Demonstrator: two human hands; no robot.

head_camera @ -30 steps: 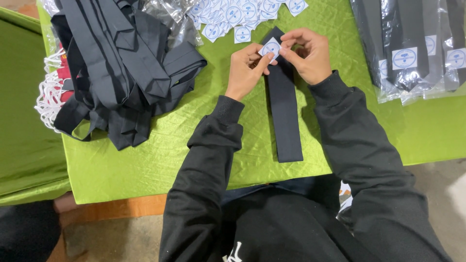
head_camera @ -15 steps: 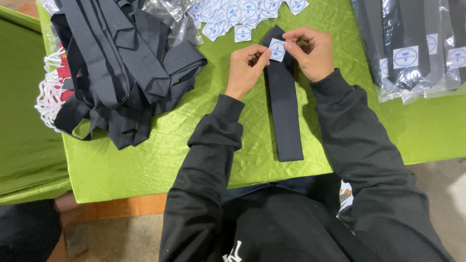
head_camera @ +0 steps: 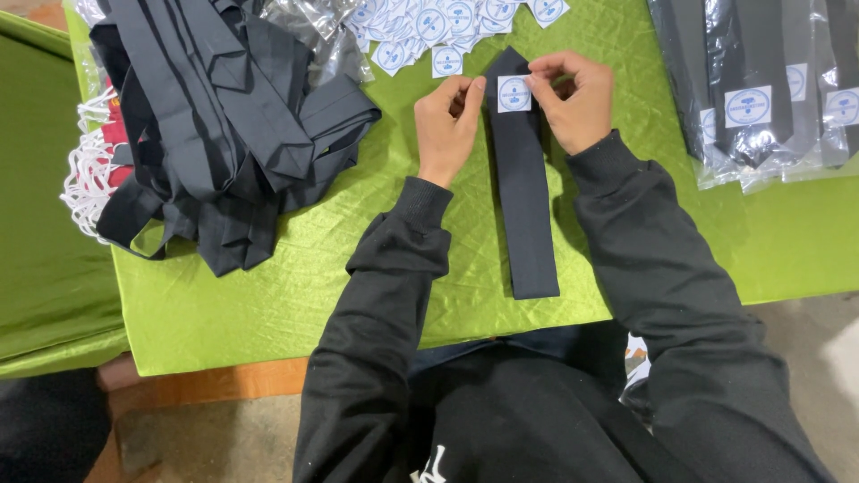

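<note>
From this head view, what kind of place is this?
Probably a small garment packing or labelling bench: a heap of dark ties, loose white labels, bagged labelled ties, all on a green cloth-covered table.

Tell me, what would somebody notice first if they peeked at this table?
Probably the two hands in the middle: the left hand and right hand press a small white square sticker onto the pointed end of a long flat black fabric tie lying on the shiny bright green tablecloth. Next, the big heap of loose black ties at the left, and the ties in clear plastic bags at the right.
</note>
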